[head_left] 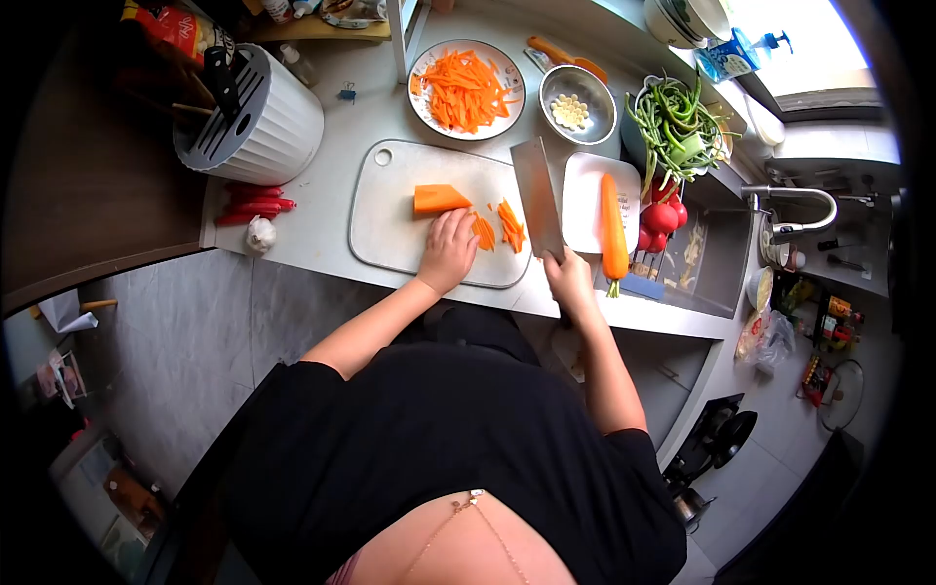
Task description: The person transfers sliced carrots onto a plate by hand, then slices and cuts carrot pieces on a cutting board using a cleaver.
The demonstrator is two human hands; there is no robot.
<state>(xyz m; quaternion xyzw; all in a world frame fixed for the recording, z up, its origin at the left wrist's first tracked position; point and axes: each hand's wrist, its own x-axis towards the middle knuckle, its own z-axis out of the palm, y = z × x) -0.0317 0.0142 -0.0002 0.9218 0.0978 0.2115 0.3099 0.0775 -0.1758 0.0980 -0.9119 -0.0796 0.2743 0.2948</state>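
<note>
My left hand (449, 250) rests on the white cutting board (390, 214), its fingers laid out over the lower edge of a cut carrot chunk (439, 199). Thin carrot slices (483, 231) lie beside those fingertips. A small heap of carrot strips (511, 226) sits further right on the board. In my right hand (569, 283) is the handle of a cleaver (537, 195), its wide blade pointing away from me above the board's right edge. A whole carrot (613, 229) lies across a white tray (577, 200) to the right of the blade.
Behind the board stand a plate (421, 109) of shredded carrot, a metal bowl (609, 115) with garlic cloves, and a peeler (570, 58). Green beans (673, 122) and red radishes (660, 216) are by the sink (717, 278). A knife block (283, 122), red chilies (255, 203) and garlic bulb (260, 234) stand left.
</note>
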